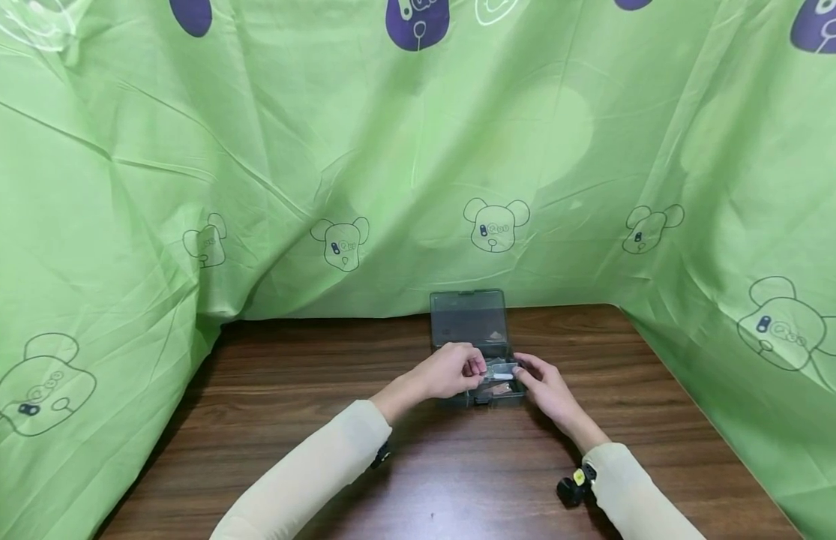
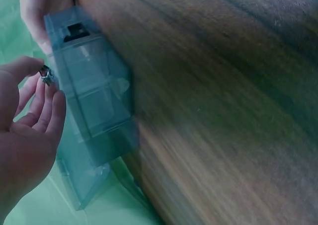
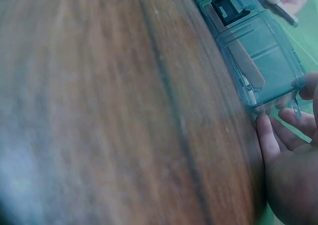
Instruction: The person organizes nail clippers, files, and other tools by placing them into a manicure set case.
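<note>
A see-through grey-blue plastic box with inner compartments is at the back of the table, its hinged lid raised towards the curtain. My left hand is over the box's left part. Between its thumb and fingers it pinches a small, slim metal tool; the exact kind is unclear. At the right end of the box, my right hand grips the wall, thumb above and fingers outside. A flat pale piece lies along the front inside the box. A black latch is on the box's front.
The brown wood-grain table extends around the box. A green curtain with bear outlines hangs close behind it and along both sides. A black wrist device is on the right sleeve.
</note>
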The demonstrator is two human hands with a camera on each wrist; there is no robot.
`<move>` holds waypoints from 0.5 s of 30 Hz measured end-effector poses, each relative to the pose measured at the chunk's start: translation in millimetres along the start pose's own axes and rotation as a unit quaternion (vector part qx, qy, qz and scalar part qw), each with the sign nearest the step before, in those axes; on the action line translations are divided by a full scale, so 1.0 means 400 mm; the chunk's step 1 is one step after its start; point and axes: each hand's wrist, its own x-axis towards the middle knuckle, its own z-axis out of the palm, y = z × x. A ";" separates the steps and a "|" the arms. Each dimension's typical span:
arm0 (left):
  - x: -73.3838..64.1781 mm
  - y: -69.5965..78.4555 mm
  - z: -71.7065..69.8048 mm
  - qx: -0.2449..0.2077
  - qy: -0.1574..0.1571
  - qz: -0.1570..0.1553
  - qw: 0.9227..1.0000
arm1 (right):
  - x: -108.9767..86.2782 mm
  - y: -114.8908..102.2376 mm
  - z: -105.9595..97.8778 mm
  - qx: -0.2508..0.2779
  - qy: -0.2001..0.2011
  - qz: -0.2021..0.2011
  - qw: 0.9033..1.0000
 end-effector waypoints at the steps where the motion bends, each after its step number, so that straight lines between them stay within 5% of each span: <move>1: 0.000 -0.001 0.003 0.002 0.003 -0.003 1.000 | 0.000 0.000 0.002 0.001 0.000 0.001 1.000; 8: -0.004 0.000 0.006 0.014 0.021 -0.010 1.000 | 0.007 -0.007 0.004 0.012 -0.002 0.007 1.000; 15: -0.033 0.003 -0.030 0.026 0.002 -0.005 1.000 | 0.003 -0.010 -0.019 0.010 -0.039 0.007 0.999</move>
